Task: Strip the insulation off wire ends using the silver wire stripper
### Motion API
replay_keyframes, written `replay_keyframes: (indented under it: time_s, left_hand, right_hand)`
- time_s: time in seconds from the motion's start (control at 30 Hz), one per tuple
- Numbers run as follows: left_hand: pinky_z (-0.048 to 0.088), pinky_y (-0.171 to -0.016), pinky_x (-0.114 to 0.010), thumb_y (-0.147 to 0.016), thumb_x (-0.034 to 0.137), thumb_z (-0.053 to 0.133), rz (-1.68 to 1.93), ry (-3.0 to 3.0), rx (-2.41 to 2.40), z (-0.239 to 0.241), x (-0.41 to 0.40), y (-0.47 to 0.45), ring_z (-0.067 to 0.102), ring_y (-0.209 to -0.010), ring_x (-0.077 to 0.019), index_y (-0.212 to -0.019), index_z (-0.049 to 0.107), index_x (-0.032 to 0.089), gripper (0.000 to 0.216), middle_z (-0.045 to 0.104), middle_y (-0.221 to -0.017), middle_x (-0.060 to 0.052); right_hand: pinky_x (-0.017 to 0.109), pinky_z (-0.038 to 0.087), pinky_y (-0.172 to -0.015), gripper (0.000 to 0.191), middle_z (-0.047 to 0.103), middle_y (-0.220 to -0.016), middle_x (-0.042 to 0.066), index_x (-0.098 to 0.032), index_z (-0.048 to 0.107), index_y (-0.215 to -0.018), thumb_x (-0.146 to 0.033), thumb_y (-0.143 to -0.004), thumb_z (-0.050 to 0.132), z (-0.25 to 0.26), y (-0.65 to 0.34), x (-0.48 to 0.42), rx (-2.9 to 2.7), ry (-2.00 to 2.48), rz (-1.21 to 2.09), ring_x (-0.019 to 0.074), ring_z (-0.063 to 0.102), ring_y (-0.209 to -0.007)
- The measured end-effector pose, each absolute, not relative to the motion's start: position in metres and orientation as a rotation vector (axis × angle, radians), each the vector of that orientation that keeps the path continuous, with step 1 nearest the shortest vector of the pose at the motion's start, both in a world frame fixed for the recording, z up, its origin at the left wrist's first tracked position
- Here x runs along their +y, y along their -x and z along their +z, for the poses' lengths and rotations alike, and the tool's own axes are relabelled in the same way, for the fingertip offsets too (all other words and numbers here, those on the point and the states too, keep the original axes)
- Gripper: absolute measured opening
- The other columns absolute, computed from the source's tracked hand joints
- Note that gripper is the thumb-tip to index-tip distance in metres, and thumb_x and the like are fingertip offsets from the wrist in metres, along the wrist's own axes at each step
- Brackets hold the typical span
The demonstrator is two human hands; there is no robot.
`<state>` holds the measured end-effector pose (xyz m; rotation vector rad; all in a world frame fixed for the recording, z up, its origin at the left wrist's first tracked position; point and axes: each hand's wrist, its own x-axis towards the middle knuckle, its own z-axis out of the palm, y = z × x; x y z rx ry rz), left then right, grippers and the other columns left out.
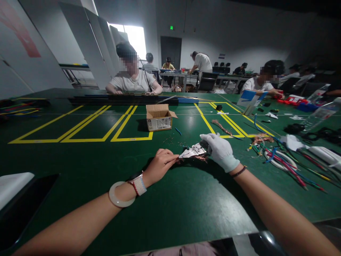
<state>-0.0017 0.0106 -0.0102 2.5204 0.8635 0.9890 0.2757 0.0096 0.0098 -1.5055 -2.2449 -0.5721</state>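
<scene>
My right hand (222, 151), in a whitish glove, is closed around the handles of a wire stripper (195, 150). The tool's silver jaws point left, to the fingertips of my bare left hand (163, 163). Those fingers are pinched together at the jaw tip; what lies between them is too small or hidden to make out. Frayed copper strands (201, 158) show just under the tool. Behind the jaws on the green table (128, 170) are small copper bits and a short blue piece of insulation (178, 131).
An open cardboard box (160, 122) stands beyond my hands. To the right lie a copper strand bundle (222, 128), coloured wires (282, 160) and plastic bottles (323, 113). Yellow tape (85, 140) marks the table. Two people sit across it, behind long dark strips (122, 100).
</scene>
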Motion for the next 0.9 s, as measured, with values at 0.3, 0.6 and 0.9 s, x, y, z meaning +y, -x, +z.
replay_keyframes:
  time_s: [0.3, 0.6, 0.9]
  left_hand:
    - [0.041, -0.079, -0.035, -0.095, 0.021, 0.05, 1.002, -2.52, 0.84, -0.0119, 0.0116, 0.0018, 0.058, -0.086, -0.0191, -0.102, 0.071, 0.019, 0.022, 0.07, -0.088, -0.005]
    - [0.042, -0.083, -0.037, -0.094, 0.02, 0.051, 0.966, -2.499, 0.796, -0.01, 0.0098, 0.0022, 0.058, -0.089, -0.0191, -0.103, 0.071, 0.021, 0.022, 0.07, -0.092, -0.006]
    - [0.041, -0.081, -0.035, -0.095, 0.023, 0.05, 0.958, -2.498, 0.797, -0.0091, 0.0107, 0.002, 0.058, -0.087, -0.0189, -0.102, 0.071, 0.02, 0.023, 0.07, -0.09, -0.005]
  right_hand:
    - [0.027, 0.046, -0.074, 0.046, 0.062, -0.122, 0.008, -0.016, 0.051, -0.129, -0.005, -0.085, 0.04, 0.0045, -0.2776, 0.0139, -2.207, 1.361, -0.555, 0.0178, 0.061, -0.095]
    - [0.028, 0.046, -0.072, 0.039, 0.065, -0.113, 0.01, -0.016, 0.056, -0.123, -0.009, -0.087, 0.043, 0.007, -0.2791, 0.0121, -2.232, 1.372, -0.59, 0.0184, 0.061, -0.09]
    - [0.027, 0.045, -0.072, 0.05, 0.059, -0.128, 0.008, -0.017, 0.048, -0.133, -0.007, -0.085, 0.035, 0.0075, -0.2781, 0.0113, -2.224, 1.389, -0.559, 0.0175, 0.061, -0.092]
